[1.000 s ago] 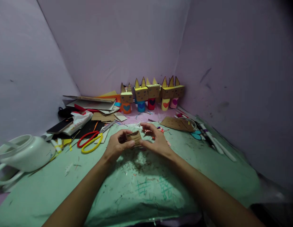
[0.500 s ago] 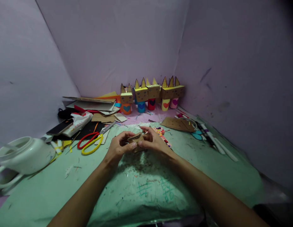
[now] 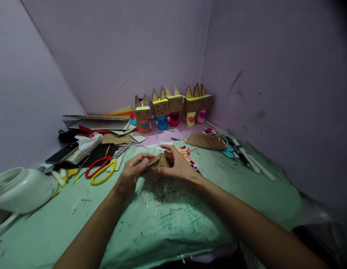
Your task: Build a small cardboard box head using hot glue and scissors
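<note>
Between my two hands is a small folded piece of brown cardboard, held just above the table. My left hand pinches its left edge, thumb and fingers on either side. From the right, my right hand grips the other end with the thumb in front and the index finger raised; some of its fingers are hidden behind the cardboard. Dark crumbs lie scattered on the green table cover beneath. A colourful patterned piece sits just behind my right hand.
Scissors with red and yellow handles lie left of my hands. A white pot stands at far left, near stacked cardboard. Several box-headed paper figures line the back wall. Markers and a cardboard piece lie at right.
The cardboard has turned, now showing a broader folded face. My left hand's fingers have shifted to its edge, and my right hand has opened wider around it. The whole view has shifted slightly.
</note>
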Tool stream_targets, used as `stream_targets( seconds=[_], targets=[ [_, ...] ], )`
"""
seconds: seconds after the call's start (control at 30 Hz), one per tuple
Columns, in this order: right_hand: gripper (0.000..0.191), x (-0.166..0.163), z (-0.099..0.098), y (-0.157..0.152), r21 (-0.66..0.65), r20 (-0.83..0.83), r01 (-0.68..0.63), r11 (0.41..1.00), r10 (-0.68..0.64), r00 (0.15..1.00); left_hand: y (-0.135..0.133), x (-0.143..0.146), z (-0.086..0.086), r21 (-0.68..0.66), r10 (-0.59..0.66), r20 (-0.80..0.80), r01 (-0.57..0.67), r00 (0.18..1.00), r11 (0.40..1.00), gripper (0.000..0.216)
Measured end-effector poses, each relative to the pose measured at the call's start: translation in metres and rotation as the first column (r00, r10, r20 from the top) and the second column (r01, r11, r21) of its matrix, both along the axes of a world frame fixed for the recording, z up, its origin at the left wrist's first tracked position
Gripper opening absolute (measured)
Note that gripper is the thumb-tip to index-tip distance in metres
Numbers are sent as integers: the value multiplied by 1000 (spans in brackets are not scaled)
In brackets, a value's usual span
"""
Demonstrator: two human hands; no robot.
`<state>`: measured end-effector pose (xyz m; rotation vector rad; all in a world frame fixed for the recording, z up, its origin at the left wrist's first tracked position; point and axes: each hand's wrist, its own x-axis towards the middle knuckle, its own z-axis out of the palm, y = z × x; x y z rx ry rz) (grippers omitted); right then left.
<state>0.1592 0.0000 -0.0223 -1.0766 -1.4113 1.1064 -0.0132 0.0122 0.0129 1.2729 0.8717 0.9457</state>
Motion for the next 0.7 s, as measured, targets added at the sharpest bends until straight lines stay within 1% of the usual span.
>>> stream_targets(
  seconds=[0.1, 0.2, 0.4, 0.53, 0.7],
  targets=[
    [79, 1, 2, -1, 32, 98, 9, 999, -12, 995, 2, 0, 2, -95, -6, 12, 7, 1000, 995, 41],
    [78, -1, 5, -4, 57, 122, 38, 998, -45, 992, 3, 1, 1, -127, -17, 31, 21, 999, 992, 42],
    [80, -7, 7, -8, 85, 148, 143, 986, -155, 977, 3, 1, -3, -145, 8, 82, 3, 997, 989, 45],
    [84, -8, 8, -10, 98, 157, 136, 986, -151, 976, 3, 1, -5, -145, 28, 82, -16, 996, 989, 44],
    [87, -8, 10, -11, 116, 152, 167, 979, -184, 971, 0, 3, -5, -138, 51, 122, -34, 991, 990, 43]
  ],
)
